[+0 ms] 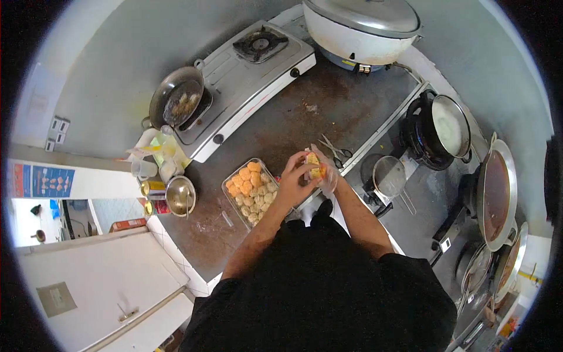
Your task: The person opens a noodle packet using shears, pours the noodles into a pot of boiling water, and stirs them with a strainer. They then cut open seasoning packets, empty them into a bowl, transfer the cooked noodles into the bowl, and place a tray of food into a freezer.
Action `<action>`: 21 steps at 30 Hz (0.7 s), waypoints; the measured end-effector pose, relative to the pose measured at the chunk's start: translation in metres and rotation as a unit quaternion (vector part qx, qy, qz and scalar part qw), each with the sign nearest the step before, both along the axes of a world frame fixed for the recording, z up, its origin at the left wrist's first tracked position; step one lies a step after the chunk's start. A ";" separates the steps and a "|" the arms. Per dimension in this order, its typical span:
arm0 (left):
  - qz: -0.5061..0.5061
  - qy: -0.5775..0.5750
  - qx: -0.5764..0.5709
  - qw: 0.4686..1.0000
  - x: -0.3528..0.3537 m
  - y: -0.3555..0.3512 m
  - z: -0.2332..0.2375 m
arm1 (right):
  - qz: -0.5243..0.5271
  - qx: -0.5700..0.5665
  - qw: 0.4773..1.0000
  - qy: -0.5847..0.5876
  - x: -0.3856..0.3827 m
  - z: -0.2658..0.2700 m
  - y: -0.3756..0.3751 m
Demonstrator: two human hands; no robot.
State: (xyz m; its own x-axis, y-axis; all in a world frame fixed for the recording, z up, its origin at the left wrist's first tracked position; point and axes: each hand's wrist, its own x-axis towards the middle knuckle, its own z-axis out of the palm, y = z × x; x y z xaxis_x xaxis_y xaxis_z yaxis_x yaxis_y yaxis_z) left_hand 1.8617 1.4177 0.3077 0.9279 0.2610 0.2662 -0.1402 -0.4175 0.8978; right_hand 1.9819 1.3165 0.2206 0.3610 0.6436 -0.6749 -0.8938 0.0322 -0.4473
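Note:
My left hand point(294, 180) is closed around the left side of a small yellow and red packet point(315, 166). On the packet's right side is my right hand point(329, 176), closed on it too, with what looks like clear plastic over the fingers. A clear tray point(226, 186) to the left of my forearm holds orange balls point(244, 179) and pale balls point(255, 203) of food. Just beyond my right hand, black-handled scissors point(339, 154) lie on the dark counter point(275, 126).
A two-burner stove point(246, 88) with a pan point(176, 100) stands at the upper left. Near it is a metal bowl point(180, 196). A large cooker point(360, 35) stands at the back. Pots point(448, 126) and a wide pan point(497, 196) line the right side.

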 end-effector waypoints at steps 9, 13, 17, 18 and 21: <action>0.026 0.108 -0.779 0.617 -0.014 0.006 0.019 | 0.211 -0.112 0.623 -0.745 -0.012 0.151 0.027; 0.095 0.025 -0.801 0.590 -0.014 0.025 0.006 | 0.101 -0.068 0.556 -0.822 -0.020 0.214 -0.003; 0.159 0.042 -0.807 0.567 -0.018 0.036 0.015 | 0.182 -0.093 0.387 -0.899 -0.056 0.212 -0.013; 0.190 0.057 -0.814 0.547 -0.018 0.037 0.014 | 0.182 -0.170 0.340 -0.907 -0.063 0.215 -0.012; 0.148 0.049 -0.804 0.574 -0.023 0.040 -0.001 | 0.204 -0.210 0.308 -0.905 -0.070 0.207 -0.006</action>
